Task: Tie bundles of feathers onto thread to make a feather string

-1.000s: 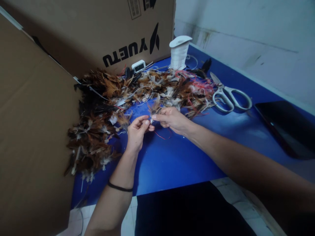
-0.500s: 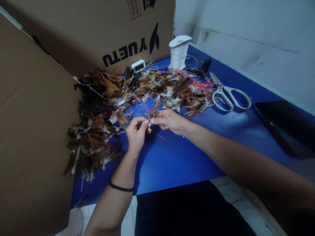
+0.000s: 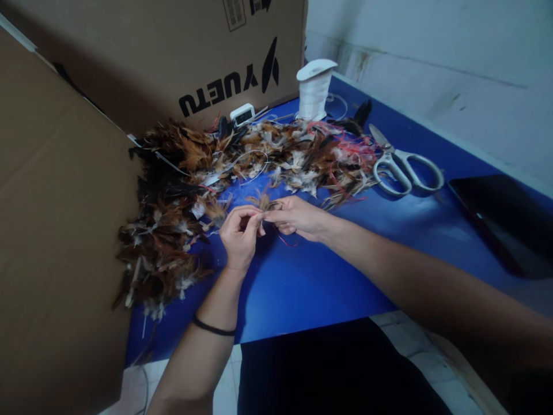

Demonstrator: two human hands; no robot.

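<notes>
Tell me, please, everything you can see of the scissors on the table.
The scissors are silvery grey and look metallic, with two large looped handles and shorter blades that appear closed. They lie on the blue table, blades pointing away and left, at the right end of the feather pile. The hands are apart from them.

stained pale wall (image 3: 432,46) | blue table (image 3: 311,288) | tiled floor (image 3: 225,386) | dim light

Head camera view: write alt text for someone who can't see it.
A person's left hand and right hand pinch a small feather tuft above a blue table, a red thread looping below the right. A curving heap of feathers lies ahead and to the left, with a white spool behind it, scissors and a dark flat device to the right.
</notes>
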